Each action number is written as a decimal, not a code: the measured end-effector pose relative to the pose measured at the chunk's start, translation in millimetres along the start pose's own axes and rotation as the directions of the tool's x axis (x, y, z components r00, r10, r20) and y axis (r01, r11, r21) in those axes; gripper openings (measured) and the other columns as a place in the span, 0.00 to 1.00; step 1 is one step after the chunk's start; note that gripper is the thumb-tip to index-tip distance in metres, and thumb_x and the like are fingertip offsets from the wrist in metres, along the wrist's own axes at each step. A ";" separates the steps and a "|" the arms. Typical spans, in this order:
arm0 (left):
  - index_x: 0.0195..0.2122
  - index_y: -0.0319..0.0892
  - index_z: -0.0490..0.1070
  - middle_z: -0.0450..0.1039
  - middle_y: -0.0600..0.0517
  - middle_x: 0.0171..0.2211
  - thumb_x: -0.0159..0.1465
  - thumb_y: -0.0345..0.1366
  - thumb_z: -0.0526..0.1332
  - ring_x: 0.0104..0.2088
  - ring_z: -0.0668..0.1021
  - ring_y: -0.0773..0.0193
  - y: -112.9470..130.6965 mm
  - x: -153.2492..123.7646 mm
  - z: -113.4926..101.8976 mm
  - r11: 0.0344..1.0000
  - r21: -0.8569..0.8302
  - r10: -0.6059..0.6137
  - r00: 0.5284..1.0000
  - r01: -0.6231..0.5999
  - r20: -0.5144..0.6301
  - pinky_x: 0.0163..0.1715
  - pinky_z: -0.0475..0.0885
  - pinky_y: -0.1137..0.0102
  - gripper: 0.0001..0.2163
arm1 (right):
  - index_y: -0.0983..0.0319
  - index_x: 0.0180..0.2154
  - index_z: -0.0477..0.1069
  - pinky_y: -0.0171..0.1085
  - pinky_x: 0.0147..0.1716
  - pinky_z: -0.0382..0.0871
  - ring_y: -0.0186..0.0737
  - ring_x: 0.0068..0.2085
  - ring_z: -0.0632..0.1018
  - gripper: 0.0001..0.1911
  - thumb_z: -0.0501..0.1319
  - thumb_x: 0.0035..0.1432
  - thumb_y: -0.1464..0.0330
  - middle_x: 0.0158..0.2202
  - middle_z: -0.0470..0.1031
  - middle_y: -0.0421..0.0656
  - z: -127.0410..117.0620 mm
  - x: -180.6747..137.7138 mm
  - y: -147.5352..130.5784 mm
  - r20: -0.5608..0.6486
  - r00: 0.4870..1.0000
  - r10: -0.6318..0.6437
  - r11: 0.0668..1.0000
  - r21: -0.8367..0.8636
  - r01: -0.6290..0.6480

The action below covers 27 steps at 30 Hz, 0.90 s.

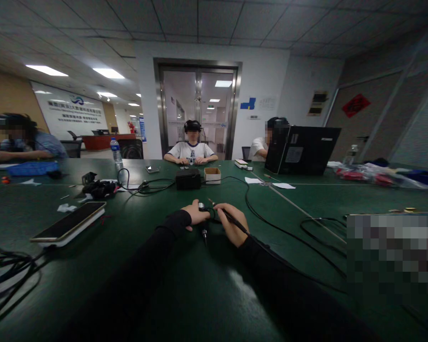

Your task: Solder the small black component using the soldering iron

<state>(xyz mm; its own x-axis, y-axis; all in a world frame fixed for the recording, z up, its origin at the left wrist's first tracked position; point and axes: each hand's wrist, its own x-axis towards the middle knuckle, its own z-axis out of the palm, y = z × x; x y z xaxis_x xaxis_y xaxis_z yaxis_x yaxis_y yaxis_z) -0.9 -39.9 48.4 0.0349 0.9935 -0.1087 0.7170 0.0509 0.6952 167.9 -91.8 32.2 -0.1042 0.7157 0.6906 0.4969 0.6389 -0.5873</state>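
My right hand (233, 223) is closed around a soldering iron (237, 221), held like a pen, its thin tip pointing up and left. The iron's cable runs back past my right sleeve. My left hand (195, 213) is closed around a small silver-topped piece (201, 206), just left of the iron's tip; most of the piece is covered by the fingers, and I cannot tell its kind. Below and between both hands, a slim dark part with a silver end (204, 233) points toward me. Whether it joins the held piece is hidden. I cannot tell if the tip touches anything.
A black box (188, 179) with cables stands ahead beside a small open carton (212, 175). On the left lie a phone (71, 221) on a white box and coiled cables (12, 280). A black computer case (303, 151) stands back right. Several people sit around the green table (157, 294).
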 end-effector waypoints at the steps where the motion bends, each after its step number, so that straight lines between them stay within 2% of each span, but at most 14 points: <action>1: 0.60 0.40 0.54 0.71 0.37 0.49 0.45 0.47 0.66 0.27 0.78 0.59 5.1 -4.0 2.0 0.995 0.098 0.005 1.000 -0.008 0.025 0.16 0.68 0.73 0.42 | 0.58 0.35 0.74 0.36 0.43 0.68 0.39 0.41 0.77 0.10 0.53 0.59 0.68 0.38 0.78 0.41 0.0 0.0 -0.1 0.003 1.000 -0.003 1.000 0.002 0.003; 3: 0.60 0.40 0.53 0.67 0.35 0.52 0.44 0.46 0.67 0.30 0.79 0.59 14.1 -9.8 6.3 0.968 0.248 0.024 0.999 -0.033 0.036 0.18 0.70 0.73 0.42 | 0.58 0.35 0.74 0.36 0.43 0.68 0.39 0.41 0.77 0.10 0.53 0.59 0.68 0.38 0.78 0.41 -0.1 0.1 -0.1 0.000 1.000 -0.006 1.000 0.011 0.006; 5: 0.56 0.39 0.56 0.68 0.34 0.51 0.44 0.43 0.67 0.30 0.79 0.58 19.7 -12.9 8.5 0.950 0.309 0.036 0.999 -0.040 0.017 0.19 0.71 0.73 0.38 | 0.58 0.35 0.74 0.36 0.43 0.68 0.40 0.41 0.77 0.10 0.53 0.59 0.67 0.38 0.78 0.41 -0.3 0.1 -0.1 0.003 1.000 0.001 1.000 0.015 -0.001; 10: 0.53 0.42 0.55 0.70 0.38 0.48 0.45 0.38 0.66 0.27 0.79 0.59 10.0 -18.9 -5.0 0.958 0.280 0.048 0.995 -0.069 0.083 0.17 0.72 0.72 0.34 | 0.58 0.35 0.74 0.37 0.43 0.68 0.40 0.41 0.77 0.10 0.54 0.59 0.67 0.39 0.78 0.41 -1.1 0.4 -1.7 0.005 1.000 0.023 1.000 0.001 -0.023; 15: 0.55 0.44 0.51 0.69 0.40 0.48 0.47 0.37 0.63 0.27 0.79 0.60 -27.4 -41.9 -43.2 0.960 0.272 0.020 0.988 -0.062 0.155 0.17 0.72 0.73 0.34 | 0.58 0.36 0.74 0.36 0.44 0.68 0.40 0.42 0.77 0.11 0.53 0.60 0.67 0.39 0.78 0.41 -1.3 -0.2 -2.7 0.006 1.000 0.001 1.000 0.015 -0.001; 22: 0.58 0.44 0.49 0.70 0.42 0.46 0.48 0.39 0.59 0.28 0.78 0.59 -90.3 -100.9 -106.2 0.964 0.265 -0.052 0.996 0.030 0.077 0.19 0.71 0.72 0.35 | 0.58 0.35 0.74 0.36 0.42 0.68 0.40 0.40 0.77 0.11 0.53 0.60 0.67 0.38 0.78 0.41 0.4 -0.2 0.6 0.011 1.000 -0.013 1.000 -0.004 0.013; 27: 0.57 0.46 0.50 0.74 0.49 0.38 0.45 0.44 0.58 0.24 0.76 0.58 -132.2 -134.5 -136.9 0.962 0.260 -0.084 0.996 0.085 -0.014 0.19 0.69 0.69 0.37 | 0.58 0.36 0.73 0.36 0.42 0.67 0.39 0.40 0.77 0.10 0.53 0.60 0.67 0.37 0.77 0.41 1.2 -0.5 2.5 0.024 1.000 -0.012 1.000 -0.010 0.013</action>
<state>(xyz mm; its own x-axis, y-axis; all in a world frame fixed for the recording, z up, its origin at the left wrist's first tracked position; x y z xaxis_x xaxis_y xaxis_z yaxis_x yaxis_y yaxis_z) -195.6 -166.2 68.4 -0.0349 0.9870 -0.1572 0.8735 0.1066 0.4751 168.2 -90.2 29.9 -0.1312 0.7145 0.6872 0.5044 0.6449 -0.5742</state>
